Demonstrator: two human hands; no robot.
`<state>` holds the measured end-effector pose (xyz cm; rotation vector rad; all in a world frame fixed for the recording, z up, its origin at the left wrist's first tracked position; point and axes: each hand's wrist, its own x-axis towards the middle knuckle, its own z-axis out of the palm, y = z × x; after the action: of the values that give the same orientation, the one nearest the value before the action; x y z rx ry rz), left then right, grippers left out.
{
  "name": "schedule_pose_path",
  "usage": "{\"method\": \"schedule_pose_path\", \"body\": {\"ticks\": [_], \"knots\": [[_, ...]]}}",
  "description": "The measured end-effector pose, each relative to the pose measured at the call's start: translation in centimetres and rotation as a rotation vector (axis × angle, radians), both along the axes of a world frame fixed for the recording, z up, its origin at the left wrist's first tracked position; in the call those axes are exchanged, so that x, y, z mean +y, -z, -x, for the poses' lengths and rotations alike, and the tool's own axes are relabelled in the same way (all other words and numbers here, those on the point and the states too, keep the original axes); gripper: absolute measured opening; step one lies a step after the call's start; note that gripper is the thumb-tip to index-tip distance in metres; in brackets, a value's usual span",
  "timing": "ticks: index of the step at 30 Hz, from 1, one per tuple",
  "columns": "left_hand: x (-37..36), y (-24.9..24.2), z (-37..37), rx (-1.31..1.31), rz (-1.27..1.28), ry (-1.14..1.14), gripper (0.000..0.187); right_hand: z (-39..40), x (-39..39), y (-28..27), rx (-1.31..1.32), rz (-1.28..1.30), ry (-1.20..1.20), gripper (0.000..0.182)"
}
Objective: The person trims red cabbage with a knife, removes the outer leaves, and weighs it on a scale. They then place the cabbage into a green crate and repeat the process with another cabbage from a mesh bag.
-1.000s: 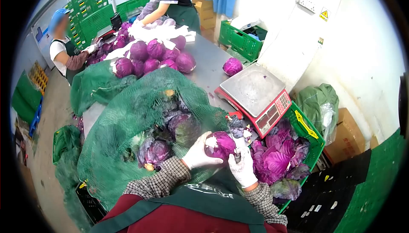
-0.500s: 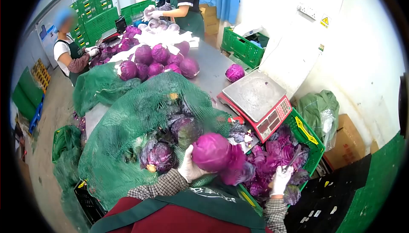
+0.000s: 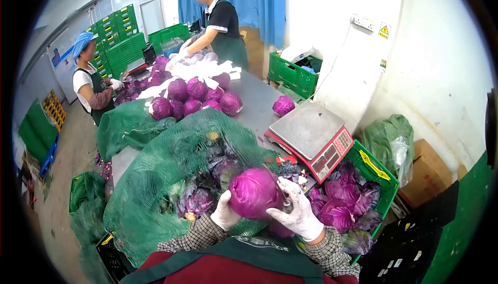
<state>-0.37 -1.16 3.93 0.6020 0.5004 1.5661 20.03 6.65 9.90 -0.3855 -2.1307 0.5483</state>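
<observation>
A trimmed red cabbage (image 3: 255,193) is held up in front of me, its purple surface smooth. My left hand (image 3: 226,212), in a white glove, cups its left side with closed fingers. At its right side is my gloved right hand (image 3: 300,212), fingers closed around a small knife (image 3: 287,204) and touching the cabbage; most of the knife is hidden. Under and behind them, a green mesh bag (image 3: 150,180) lies spread open over untrimmed cabbages, one of them a dark cabbage (image 3: 197,201) with its cut stem showing. Loose purple leaves (image 3: 340,195) fill a green crate (image 3: 386,193) at the right.
A red scale (image 3: 309,131) stands on the metal table (image 3: 254,99), with a single cabbage (image 3: 284,106) behind it. Trimmed cabbages (image 3: 197,88) are piled farther back. Two co-workers in blue caps stand at the far side. A cardboard box (image 3: 428,172) sits at the right.
My right hand has moved left from over the leaf crate to the cabbage, bringing the knife. Loose outer leaves below the cabbage have dropped away. The view has shifted slightly.
</observation>
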Motion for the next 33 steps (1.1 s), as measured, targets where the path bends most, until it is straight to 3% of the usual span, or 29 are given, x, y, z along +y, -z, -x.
{"method": "schedule_pose_path", "body": {"ticks": [1, 3, 4, 5, 6, 9, 11, 13, 15, 16, 17, 19, 20, 21, 22, 24, 25, 26, 27, 28, 30, 33], "knots": [[-0.2, -0.1, 0.2, -0.011, -0.005, 0.025, 0.094, -0.3, -1.1, -1.5, 0.039, 0.342, -0.013, 0.047], [-0.5, -0.5, 0.1, -0.127, -0.007, 0.091, 0.093, -0.4, 0.0, 0.0, 0.127, 0.32, -0.019, 0.029], [-0.6, -0.7, -0.1, -0.188, -0.007, 0.125, 0.092, -0.9, -0.1, 0.5, 0.082, 0.461, 0.05, 0.022], [-0.7, -1.1, -0.4, -0.238, 0.028, 0.117, 0.092, -1.2, 0.4, 0.5, 0.055, 0.158, 0.112, 0.021], [-0.7, -1.7, -0.6, -0.289, 0.063, 0.108, 0.091, -1.6, 0.5, 0.6, 0.06, 0.149, 0.132, 0.02], [-1.0, -2.1, -0.2, 0.374, -0.013, -0.032, 0.093, -2.6, 0.1, 0.5, 0.134, 0.146, 0.085, 0.03], [-1.0, -2.3, -0.3, -0.288, 0.028, 0.107, 0.095, -1.8, -1.5, -2.4, 0.146, 0.253, -0.018, 0.049], [-0.8, -1.5, 0.3, -0.034, 0.012, 0.042, 0.1, -0.8, -1.5, -3.8, -0.008, 0.114, 0.006, 0.066], [-0.8, -1.3, 0.5, 0.123, -0.041, 0.046, 0.102, 0.4, -2.3, -3.3, -0.026, 0.21, -0.085, 0.058], [-0.9, -2.0, 0.0, 0.11, -0.067, 0.04, 0.103, 0.6, -2.3, -2.1, -0.001, 0.248, -0.094, 0.045], [-0.9, -2.2, -0.2, 0.039, -0.051, 0.031, 0.101, 0.8, -1.7, -1.2, 0.052, -0.007, -0.067, 0.034], [-1.3, -2.1, -0.6, -0.111, -0.013, 0.005, 0.097, 0.8, -2.7, -0.9, 0.225, 0.419, -0.06, 0.03], [-1.3, -1.9, -0.6, 0.21, -0.009, -0.041, 0.092, 0.2, -2.4, -0.1, 0.168, 0.467, 0.007, 0.025], [-1.0, -1.5, -0.4, 0.533, -0.007, -0.086, 0.086, -0.3, -1.8, -0.6, 0.106, 0.225, 0.105, 0.021], [-0.6, -1.1, -0.1, 0.856, -0.007, -0.13, 0.081, -0.9, -1.4, -0.5, 0.094, 0.288, 0.154, 0.015], [0.2, -1.0, 0.9, 0.743, 0.091, 0.208, 0.072, -2.2, -0.5, -0.7, 0.054, 0.504, 0.263, 0.011], [0.8, -1.6, 1.9, 0.281, 0.175, 0.566, 0.068, -2.8, -0.1, -0.9, 0.029, 0.659, 0.327, 0.012], [1.4, -2.2, 2.8, -0.206, 0.249, 0.897, 0.064, -3.2, 0.3, -0.6, -0.022, 0.451, 0.374, 0.012], [1.7, -1.9, 3.0, -0.485, 0.21, 1.09, 0.062, -3.4, 0.6, -0.5, -0.072, 0.243, 0.417, 0.013], [1.9, -1.6, 3.2, -0.723, 0.193, 1.306, 0.06, -3.6, 0.6, -0.5, -0.055, 0.32, 0.422, 0.013], [1.8, -0.8, 2.2, -0.951, 0.161, 1.502, 0.061, -4.4, 1.6, 1.8, -0.092, 0.277, 0.437, 0.012], [1.6, 0.3, 0.9, -1.053, 0.157, 1.63, 0.064, -4.6, 2.7, 4.9, -0.126, 0.152, 0.461, 0.012]]}}
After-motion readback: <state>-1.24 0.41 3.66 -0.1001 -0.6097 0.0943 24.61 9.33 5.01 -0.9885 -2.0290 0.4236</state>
